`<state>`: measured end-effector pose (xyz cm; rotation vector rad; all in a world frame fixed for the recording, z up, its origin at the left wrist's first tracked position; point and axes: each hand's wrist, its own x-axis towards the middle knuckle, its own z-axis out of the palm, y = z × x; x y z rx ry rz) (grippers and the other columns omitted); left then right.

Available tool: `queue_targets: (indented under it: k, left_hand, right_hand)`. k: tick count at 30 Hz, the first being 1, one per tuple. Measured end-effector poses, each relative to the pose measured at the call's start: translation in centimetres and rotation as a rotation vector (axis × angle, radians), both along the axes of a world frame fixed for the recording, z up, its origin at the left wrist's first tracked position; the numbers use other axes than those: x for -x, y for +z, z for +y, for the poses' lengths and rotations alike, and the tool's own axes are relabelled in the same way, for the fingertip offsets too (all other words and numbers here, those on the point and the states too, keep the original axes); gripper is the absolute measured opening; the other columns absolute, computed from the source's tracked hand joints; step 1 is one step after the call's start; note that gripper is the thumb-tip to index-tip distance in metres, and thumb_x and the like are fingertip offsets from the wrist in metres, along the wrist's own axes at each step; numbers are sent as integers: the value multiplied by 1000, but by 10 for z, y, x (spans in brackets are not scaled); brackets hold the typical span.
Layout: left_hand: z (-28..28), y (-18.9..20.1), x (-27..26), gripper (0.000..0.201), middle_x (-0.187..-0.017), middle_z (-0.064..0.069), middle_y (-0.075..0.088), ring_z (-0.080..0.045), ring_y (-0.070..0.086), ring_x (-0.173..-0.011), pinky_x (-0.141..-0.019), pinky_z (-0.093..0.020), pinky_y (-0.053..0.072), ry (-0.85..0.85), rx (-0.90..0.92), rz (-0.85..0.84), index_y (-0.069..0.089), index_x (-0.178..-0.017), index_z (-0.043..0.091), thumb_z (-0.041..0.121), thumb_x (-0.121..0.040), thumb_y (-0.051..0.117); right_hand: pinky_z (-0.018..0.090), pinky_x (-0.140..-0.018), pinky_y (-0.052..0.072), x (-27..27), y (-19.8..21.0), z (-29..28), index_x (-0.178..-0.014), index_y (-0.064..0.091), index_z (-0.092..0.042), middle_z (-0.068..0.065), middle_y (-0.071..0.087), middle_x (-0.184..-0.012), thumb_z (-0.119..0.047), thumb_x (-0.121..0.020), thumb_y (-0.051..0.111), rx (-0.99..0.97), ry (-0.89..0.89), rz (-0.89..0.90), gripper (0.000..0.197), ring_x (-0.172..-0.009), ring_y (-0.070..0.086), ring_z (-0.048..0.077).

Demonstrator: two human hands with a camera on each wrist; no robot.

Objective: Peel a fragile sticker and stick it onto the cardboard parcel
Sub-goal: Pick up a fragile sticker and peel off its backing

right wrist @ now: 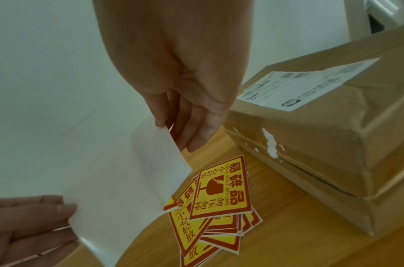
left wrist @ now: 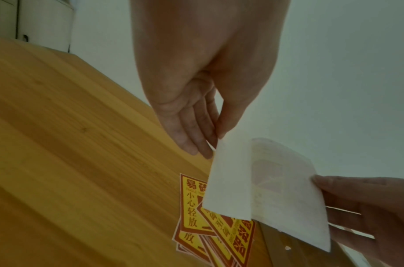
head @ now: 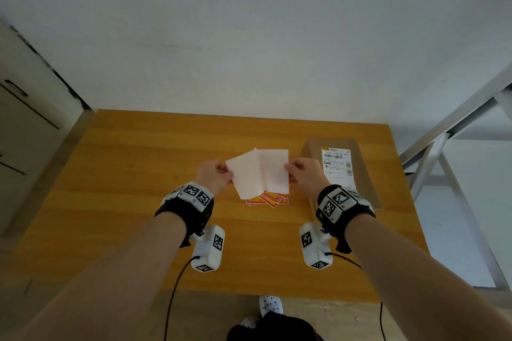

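I hold one fragile sticker up over the table, half peeled. My left hand [head: 223, 172] [left wrist: 218, 134] pinches the plain white backing sheet [head: 245, 176] [left wrist: 229, 180] by its left edge. My right hand [head: 293, 171] [right wrist: 165, 124] pinches the sticker [head: 274, 171] [right wrist: 155, 153] [left wrist: 285, 195]; its white underside faces me, with faint red print showing through. The two sheets still join along a crease in the middle. The cardboard parcel [head: 365, 185] [right wrist: 310, 144] lies flat at the right, its white shipping label [head: 336, 160] facing up.
A fanned pile of red-and-yellow fragile stickers [head: 270, 199] [right wrist: 219, 189] [left wrist: 194, 213] lies on the wooden table [head: 138, 174] right under my hands. A white wall stands behind the table, a cabinet [head: 25, 108] to the left, a metal frame [head: 443, 147] to the right.
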<state>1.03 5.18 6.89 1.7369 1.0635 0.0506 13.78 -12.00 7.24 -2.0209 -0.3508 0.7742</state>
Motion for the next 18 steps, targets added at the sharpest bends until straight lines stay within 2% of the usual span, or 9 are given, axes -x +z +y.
queue_targets:
  k: [2, 4, 6, 8, 10, 14, 15, 17, 18]
  left_hand:
    - [2, -8, 0, 32, -96, -19, 60, -27, 60, -85, -45, -10, 51, 23, 47, 9, 47, -66, 14, -7, -87, 56]
    - [4, -18, 0, 32, -91, -15, 59, -28, 59, -83, -42, -8, 49, 35, 81, 27, 45, -66, 14, -6, -89, 55]
    - [5, -25, -1, 32, -82, -12, 59, -27, 59, -80, -47, -13, 51, 60, 119, 39, 45, -67, 15, -5, -89, 54]
    - [8, -33, 0, 31, -86, -12, 59, -22, 59, -69, -57, -19, 50, 81, 146, 57, 45, -67, 15, -5, -90, 54]
    - [10, -40, 1, 31, -87, -13, 59, -19, 59, -66, -56, -20, 51, 92, 148, 70, 46, -67, 15, -5, -89, 54]
    - [10, -47, 5, 31, -92, -15, 60, -14, 56, -60, -60, -23, 49, 96, 114, 102, 48, -65, 15, -4, -89, 55]
    - [11, -49, 6, 31, -93, -17, 61, -15, 57, -61, -61, -24, 49, 87, 101, 117, 49, -65, 15, -4, -89, 56]
    - [11, -53, 8, 25, -97, -20, 64, -26, 63, -72, -62, -25, 50, 61, 82, 157, 53, -68, 11, -4, -88, 56]
    - [11, -53, 9, 16, -100, -21, 66, -31, 66, -82, -62, -25, 50, 61, 87, 170, 57, -75, 7, -4, -88, 56]
  right_hand:
    - [53, -88, 53, -3, -1, -1, -99, 66, 0, 27, 68, -103, -14, -93, 54, 24, 17, 0, 20, -98, 65, 41]
    - [51, -89, 54, -6, 0, -2, -102, 65, 1, 24, 68, -105, -14, -94, 52, 42, 43, -1, 22, -98, 66, 38]
    - [46, -88, 55, -10, 1, -2, -104, 64, 4, 24, 67, -106, -13, -94, 50, 48, 46, 4, 23, -98, 66, 37]
    - [37, -80, 57, -14, 3, -3, -105, 63, 7, 25, 66, -107, -11, -95, 50, 41, 34, 11, 25, -98, 66, 36]
    - [32, -78, 56, -17, 5, -5, -107, 62, 6, 23, 66, -109, -11, -95, 49, 40, 41, 13, 25, -95, 66, 30]
    - [37, -86, 56, -22, 5, -4, -111, 61, 1, 17, 66, -108, -15, -95, 49, 66, 55, -12, 26, -95, 66, 27]
    - [38, -86, 56, -21, 5, -3, -111, 62, 1, 18, 67, -108, -15, -95, 49, 70, 52, -16, 26, -95, 67, 28]
    - [41, -86, 57, -20, 5, -1, -110, 63, 0, 19, 67, -106, -14, -95, 51, 70, 41, -18, 24, -94, 68, 30]
    - [42, -86, 57, -19, 4, -1, -109, 63, 1, 20, 68, -106, -14, -94, 51, 67, 33, -15, 24, -95, 68, 31]
